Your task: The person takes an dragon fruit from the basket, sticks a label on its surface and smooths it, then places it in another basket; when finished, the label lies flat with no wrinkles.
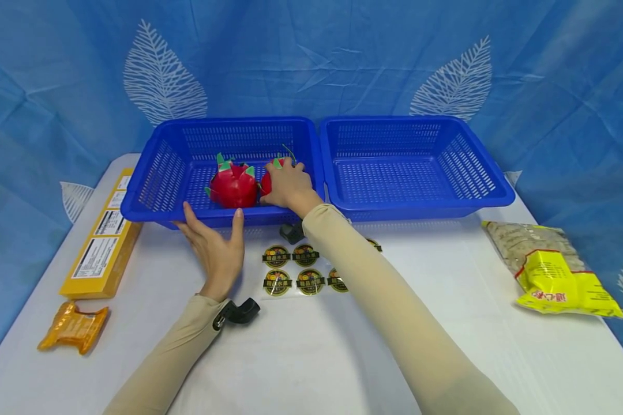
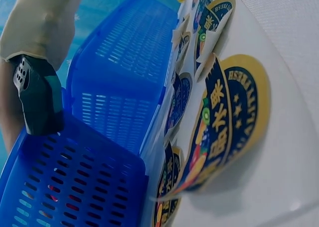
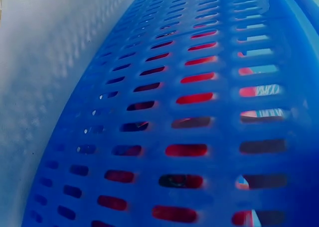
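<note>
In the head view, my right hand [image 1: 291,184] reaches over the front rim of the left blue basket [image 1: 218,219] and grips a red fruit with green tips [image 1: 266,182]. The hand covers much of that fruit, and a thin green stem rises behind it. A red dragon fruit [image 1: 233,185] with green scales lies beside it in the same basket. My left hand [image 1: 215,251] is at the basket's front wall, thumb and fingers spread and fairly straight, with nothing held. Through the slots of the basket wall [image 3: 149,102], the right wrist view shows patches of red.
A second blue basket [image 1: 394,207] adjoins on the right. A sheet of round stickers [image 1: 310,281] lies in front, some edges curling up. At left are a yellow box [image 1: 96,259] and an orange packet [image 1: 75,327]; at right, a yellow-and-clear bag [image 1: 552,271].
</note>
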Demonstrator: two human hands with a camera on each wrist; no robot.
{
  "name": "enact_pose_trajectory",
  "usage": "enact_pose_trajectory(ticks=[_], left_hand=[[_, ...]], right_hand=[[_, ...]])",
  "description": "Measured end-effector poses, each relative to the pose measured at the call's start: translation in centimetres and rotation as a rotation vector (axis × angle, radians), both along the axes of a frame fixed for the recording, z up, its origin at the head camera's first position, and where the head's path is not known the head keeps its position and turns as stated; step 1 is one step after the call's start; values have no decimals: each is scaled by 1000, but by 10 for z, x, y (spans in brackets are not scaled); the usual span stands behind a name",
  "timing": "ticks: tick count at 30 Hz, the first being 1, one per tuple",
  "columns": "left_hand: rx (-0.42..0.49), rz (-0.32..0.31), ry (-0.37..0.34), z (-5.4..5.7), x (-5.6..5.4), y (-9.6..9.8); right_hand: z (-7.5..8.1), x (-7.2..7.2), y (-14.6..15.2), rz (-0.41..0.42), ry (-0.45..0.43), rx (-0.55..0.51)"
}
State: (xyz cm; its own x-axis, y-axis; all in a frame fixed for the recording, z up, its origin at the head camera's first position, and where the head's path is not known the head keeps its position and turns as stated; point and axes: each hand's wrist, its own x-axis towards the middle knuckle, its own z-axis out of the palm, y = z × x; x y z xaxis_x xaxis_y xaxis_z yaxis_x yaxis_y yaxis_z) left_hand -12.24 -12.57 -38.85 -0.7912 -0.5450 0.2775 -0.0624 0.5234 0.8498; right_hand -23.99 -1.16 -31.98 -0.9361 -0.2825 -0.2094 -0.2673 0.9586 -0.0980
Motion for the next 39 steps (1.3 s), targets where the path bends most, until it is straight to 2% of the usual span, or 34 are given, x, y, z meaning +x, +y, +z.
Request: enact_pose_trajectory(ticks=[11, 22, 36, 39], left_hand=[[-28, 2, 32, -2, 0, -1], [-20, -6, 10, -3, 1, 0], [-9, -8, -10, -2, 0, 1], [-12, -7, -8, -2, 0, 0]], right_hand=[[-1, 3, 5, 1, 65, -132], [-5, 0, 9, -21, 129, -247], [-2, 5, 15, -73, 204, -331], [0, 6, 17, -81, 209, -378]])
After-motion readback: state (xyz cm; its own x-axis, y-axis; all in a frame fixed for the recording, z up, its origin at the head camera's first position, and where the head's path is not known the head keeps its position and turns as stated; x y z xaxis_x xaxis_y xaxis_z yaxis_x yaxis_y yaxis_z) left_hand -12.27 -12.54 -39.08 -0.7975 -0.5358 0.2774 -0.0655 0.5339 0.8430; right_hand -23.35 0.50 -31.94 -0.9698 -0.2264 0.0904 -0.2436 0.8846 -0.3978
